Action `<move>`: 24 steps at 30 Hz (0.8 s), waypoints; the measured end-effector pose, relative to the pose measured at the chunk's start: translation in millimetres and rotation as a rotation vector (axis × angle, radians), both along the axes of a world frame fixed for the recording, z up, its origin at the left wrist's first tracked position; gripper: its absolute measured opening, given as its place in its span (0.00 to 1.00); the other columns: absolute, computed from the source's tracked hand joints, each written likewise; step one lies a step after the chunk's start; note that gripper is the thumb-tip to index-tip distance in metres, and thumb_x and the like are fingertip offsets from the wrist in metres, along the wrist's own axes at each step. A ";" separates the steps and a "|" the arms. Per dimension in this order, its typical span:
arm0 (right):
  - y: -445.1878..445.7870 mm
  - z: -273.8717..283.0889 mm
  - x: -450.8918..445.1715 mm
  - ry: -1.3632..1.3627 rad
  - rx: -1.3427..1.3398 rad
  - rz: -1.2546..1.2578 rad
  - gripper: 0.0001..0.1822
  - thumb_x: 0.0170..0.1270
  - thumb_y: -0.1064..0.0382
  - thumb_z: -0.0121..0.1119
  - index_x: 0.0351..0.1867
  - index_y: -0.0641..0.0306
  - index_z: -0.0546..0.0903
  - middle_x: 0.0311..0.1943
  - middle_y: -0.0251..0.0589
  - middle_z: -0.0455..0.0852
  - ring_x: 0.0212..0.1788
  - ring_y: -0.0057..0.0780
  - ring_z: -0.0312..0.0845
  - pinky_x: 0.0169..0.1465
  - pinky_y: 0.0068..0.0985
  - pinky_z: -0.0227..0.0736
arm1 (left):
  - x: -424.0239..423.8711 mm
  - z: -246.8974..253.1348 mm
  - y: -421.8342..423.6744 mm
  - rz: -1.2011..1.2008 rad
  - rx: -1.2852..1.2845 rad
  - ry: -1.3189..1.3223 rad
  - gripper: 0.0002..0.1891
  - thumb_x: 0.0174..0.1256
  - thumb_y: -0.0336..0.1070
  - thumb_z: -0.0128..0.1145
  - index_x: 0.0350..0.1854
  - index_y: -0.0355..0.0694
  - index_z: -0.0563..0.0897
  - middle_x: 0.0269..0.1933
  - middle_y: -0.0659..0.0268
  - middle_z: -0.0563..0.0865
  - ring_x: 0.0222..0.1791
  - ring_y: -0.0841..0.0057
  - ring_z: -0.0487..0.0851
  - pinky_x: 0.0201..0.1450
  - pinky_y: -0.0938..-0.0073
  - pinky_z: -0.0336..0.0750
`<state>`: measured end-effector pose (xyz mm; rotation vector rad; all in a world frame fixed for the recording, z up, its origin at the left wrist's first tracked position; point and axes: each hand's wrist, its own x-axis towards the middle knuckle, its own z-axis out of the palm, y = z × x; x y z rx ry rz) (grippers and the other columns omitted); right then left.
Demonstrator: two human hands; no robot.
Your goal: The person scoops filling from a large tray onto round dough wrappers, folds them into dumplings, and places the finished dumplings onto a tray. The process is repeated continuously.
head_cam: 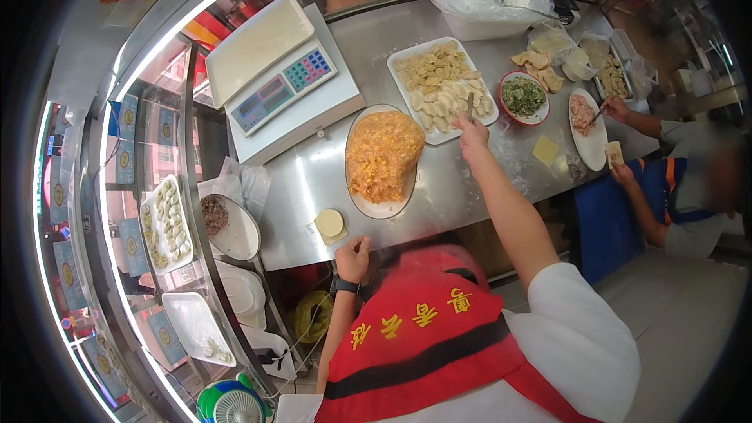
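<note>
My right hand (473, 136) grips a slim filling spatula (470, 106) whose blade points away from me. It hovers over or touches the near edge of a white tray (442, 137) of folded dumplings (437, 101); which one is unclear. My left hand (352, 258), a dark watch on its wrist, is at the table's front edge with fingers curled. Whether anything is inside it is hidden. Just beyond it lies a small stack of round dough wrappers (329, 223). Between my hands stands an oval plate (385, 210) heaped with orange-yellow filling (385, 155).
A digital scale (282, 88) occupies the back left of the steel table (294, 188). At right are a bowl of green filling (524, 98), loose wrappers (546, 150) and a co-worker's plate of meat filling (587, 147). A flour tub (490, 23) stands behind; shelves with trays (167, 226) flank the left.
</note>
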<state>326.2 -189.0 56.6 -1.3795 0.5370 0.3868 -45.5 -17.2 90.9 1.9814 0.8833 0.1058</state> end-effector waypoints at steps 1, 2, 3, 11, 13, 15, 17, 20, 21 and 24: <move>2.2 -3.8 1.0 0.022 -0.001 0.021 0.16 0.61 0.57 0.65 0.43 0.68 0.81 0.34 0.39 0.87 0.27 0.19 0.69 0.32 0.20 0.61 | -0.8 -0.3 1.8 0.022 -0.008 0.000 0.13 0.64 0.40 0.61 0.37 0.32 0.86 0.26 0.56 0.86 0.25 0.73 0.84 0.32 0.73 0.77; 0.7 -14.3 -3.4 0.001 -0.019 0.038 0.15 0.63 0.56 0.64 0.43 0.65 0.80 0.34 0.39 0.87 0.19 0.17 0.61 0.23 0.20 0.54 | -1.7 0.2 7.3 0.026 0.014 0.014 0.13 0.64 0.40 0.61 0.37 0.31 0.86 0.26 0.58 0.86 0.26 0.75 0.84 0.33 0.75 0.77; -1.9 -15.2 -13.8 0.008 -0.038 0.061 0.15 0.64 0.56 0.63 0.44 0.64 0.79 0.34 0.39 0.88 0.15 0.16 0.57 0.19 0.20 0.50 | -3.8 0.9 12.0 0.043 0.032 0.026 0.14 0.65 0.40 0.61 0.37 0.30 0.85 0.27 0.59 0.87 0.27 0.77 0.84 0.34 0.76 0.77; -77.9 -34.3 -150.6 0.187 -0.033 -0.079 0.11 0.65 0.57 0.62 0.35 0.61 0.77 0.30 0.43 0.88 0.07 0.15 0.52 0.10 0.20 0.43 | 97.5 58.0 54.2 -0.080 0.238 -0.214 0.11 0.63 0.37 0.62 0.37 0.32 0.86 0.32 0.55 0.88 0.31 0.71 0.87 0.38 0.74 0.78; -94.0 -35.9 -167.5 0.140 -0.068 -0.116 0.11 0.65 0.56 0.62 0.34 0.61 0.76 0.28 0.42 0.86 0.07 0.15 0.51 0.10 0.20 0.42 | 131.8 63.8 73.6 -0.137 0.296 -0.249 0.11 0.63 0.37 0.62 0.37 0.33 0.86 0.33 0.54 0.88 0.33 0.70 0.87 0.40 0.73 0.79; -113.7 -35.5 -170.6 0.086 -0.097 -0.129 0.12 0.66 0.56 0.61 0.32 0.61 0.77 0.23 0.37 0.83 0.08 0.13 0.52 0.10 0.19 0.42 | 154.8 66.5 92.2 -0.140 0.352 -0.238 0.12 0.62 0.40 0.61 0.36 0.35 0.87 0.32 0.54 0.87 0.32 0.64 0.86 0.38 0.69 0.78; -128.7 -19.0 -175.8 0.050 -0.102 -0.104 0.13 0.67 0.55 0.60 0.30 0.62 0.79 0.16 0.29 0.77 0.10 0.12 0.54 0.12 0.17 0.44 | 150.1 55.2 108.5 -0.112 0.403 -0.156 0.13 0.62 0.43 0.60 0.34 0.37 0.87 0.32 0.55 0.87 0.32 0.61 0.86 0.37 0.67 0.78; -141.4 -5.4 -182.8 0.032 -0.052 -0.024 0.14 0.69 0.53 0.58 0.34 0.61 0.78 0.14 0.24 0.66 0.10 0.10 0.51 0.12 0.16 0.43 | 91.3 22.9 121.7 -0.146 0.361 0.168 0.15 0.60 0.46 0.61 0.33 0.37 0.86 0.30 0.55 0.87 0.31 0.60 0.85 0.37 0.65 0.78; -138.7 -0.4 -183.8 0.052 -0.022 -0.008 0.14 0.69 0.52 0.58 0.36 0.61 0.78 0.14 0.23 0.63 0.10 0.10 0.50 0.12 0.16 0.42 | 67.1 7.4 125.0 -0.174 0.366 0.273 0.15 0.59 0.46 0.63 0.32 0.36 0.85 0.29 0.55 0.87 0.30 0.61 0.85 0.36 0.66 0.78; -134.2 -7.4 -195.0 0.144 0.048 -0.004 0.15 0.70 0.50 0.56 0.40 0.61 0.78 0.16 0.23 0.62 0.11 0.10 0.50 0.12 0.16 0.43 | 13.1 -16.7 113.6 -0.254 0.370 0.379 0.16 0.53 0.46 0.67 0.35 0.38 0.82 0.36 0.56 0.85 0.38 0.59 0.83 0.42 0.63 0.77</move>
